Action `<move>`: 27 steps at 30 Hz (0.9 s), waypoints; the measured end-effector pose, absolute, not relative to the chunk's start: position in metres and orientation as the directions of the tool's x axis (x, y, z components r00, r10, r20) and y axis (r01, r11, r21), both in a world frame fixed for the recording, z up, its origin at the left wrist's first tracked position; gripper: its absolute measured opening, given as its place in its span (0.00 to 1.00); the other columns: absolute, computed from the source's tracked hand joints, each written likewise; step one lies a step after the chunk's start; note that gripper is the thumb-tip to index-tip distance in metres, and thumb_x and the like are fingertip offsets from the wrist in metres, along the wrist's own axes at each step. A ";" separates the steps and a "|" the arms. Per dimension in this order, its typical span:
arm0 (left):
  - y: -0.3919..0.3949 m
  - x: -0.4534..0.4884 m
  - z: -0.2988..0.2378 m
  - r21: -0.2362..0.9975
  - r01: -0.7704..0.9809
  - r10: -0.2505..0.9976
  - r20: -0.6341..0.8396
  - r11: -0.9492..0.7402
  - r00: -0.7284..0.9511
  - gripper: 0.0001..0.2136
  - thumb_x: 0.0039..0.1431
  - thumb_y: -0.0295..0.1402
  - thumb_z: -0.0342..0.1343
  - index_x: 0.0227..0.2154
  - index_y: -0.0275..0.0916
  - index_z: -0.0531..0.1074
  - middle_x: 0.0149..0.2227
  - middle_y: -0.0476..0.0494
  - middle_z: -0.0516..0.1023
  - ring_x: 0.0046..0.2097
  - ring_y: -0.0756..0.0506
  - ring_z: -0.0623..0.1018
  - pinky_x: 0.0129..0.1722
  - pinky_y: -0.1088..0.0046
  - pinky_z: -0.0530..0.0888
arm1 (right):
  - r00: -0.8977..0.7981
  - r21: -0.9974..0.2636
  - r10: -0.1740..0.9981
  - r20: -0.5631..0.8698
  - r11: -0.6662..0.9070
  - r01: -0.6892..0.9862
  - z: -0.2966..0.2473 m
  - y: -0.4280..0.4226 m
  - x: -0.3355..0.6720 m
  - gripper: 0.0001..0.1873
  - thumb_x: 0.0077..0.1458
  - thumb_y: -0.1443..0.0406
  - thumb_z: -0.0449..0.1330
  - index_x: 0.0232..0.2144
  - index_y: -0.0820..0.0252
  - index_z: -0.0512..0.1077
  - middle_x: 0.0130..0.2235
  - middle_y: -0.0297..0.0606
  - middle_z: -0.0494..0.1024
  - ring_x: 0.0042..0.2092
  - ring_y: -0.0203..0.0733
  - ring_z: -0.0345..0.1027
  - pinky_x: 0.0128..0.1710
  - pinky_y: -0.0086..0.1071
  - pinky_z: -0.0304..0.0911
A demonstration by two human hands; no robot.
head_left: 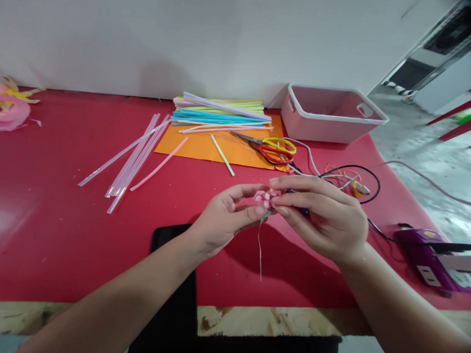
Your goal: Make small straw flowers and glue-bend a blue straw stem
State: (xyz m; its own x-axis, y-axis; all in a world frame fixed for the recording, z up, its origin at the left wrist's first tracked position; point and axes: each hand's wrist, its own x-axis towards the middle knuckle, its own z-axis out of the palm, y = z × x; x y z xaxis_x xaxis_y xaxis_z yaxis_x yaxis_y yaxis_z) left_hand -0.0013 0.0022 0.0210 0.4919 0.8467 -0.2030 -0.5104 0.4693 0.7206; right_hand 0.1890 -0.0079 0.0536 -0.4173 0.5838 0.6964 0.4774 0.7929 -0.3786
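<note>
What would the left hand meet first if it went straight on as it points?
Probably the right hand, whose fingertips meet the pink flower-like piece the left hand holds; depth is unclear.

Plain whitish wall (226,35) behind everything, kinda grey in the soft light, with a few faint shadows on it. The table (61,242) runs right up to it: glossy red top, pale glare on the left, bare blotchy wooden edge (252,320) up front. Off right there's shiny grey floor (409,134) plus some red furniture bars (462,114), too cut off to identify.
</note>
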 end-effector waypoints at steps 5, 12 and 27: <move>0.001 -0.002 0.020 0.779 -0.474 0.868 -0.174 0.410 0.465 0.16 0.45 0.27 0.73 0.38 0.42 0.80 0.39 0.50 0.81 0.39 0.53 0.79 0.44 0.74 0.74 | -0.389 -0.460 0.612 0.688 0.783 0.419 0.055 -0.010 0.184 0.11 0.55 0.74 0.63 0.40 0.57 0.79 0.39 0.40 0.84 0.45 0.43 0.79 0.48 0.35 0.77; 0.003 -0.002 0.016 0.807 -0.453 0.874 -0.151 0.379 0.462 0.15 0.44 0.28 0.74 0.36 0.40 0.80 0.38 0.50 0.81 0.38 0.52 0.79 0.47 0.71 0.74 | -0.363 -0.527 0.660 0.658 0.748 0.405 0.051 -0.014 0.187 0.14 0.55 0.74 0.64 0.41 0.53 0.81 0.42 0.40 0.84 0.47 0.45 0.79 0.48 0.39 0.78; 0.002 -0.002 0.018 0.816 -0.420 0.850 -0.153 0.396 0.505 0.14 0.44 0.29 0.74 0.35 0.39 0.80 0.35 0.50 0.82 0.37 0.51 0.80 0.46 0.70 0.75 | -0.313 -0.581 0.689 0.654 0.722 0.377 0.041 -0.017 0.194 0.20 0.53 0.74 0.67 0.45 0.47 0.80 0.40 0.32 0.86 0.46 0.45 0.81 0.48 0.39 0.80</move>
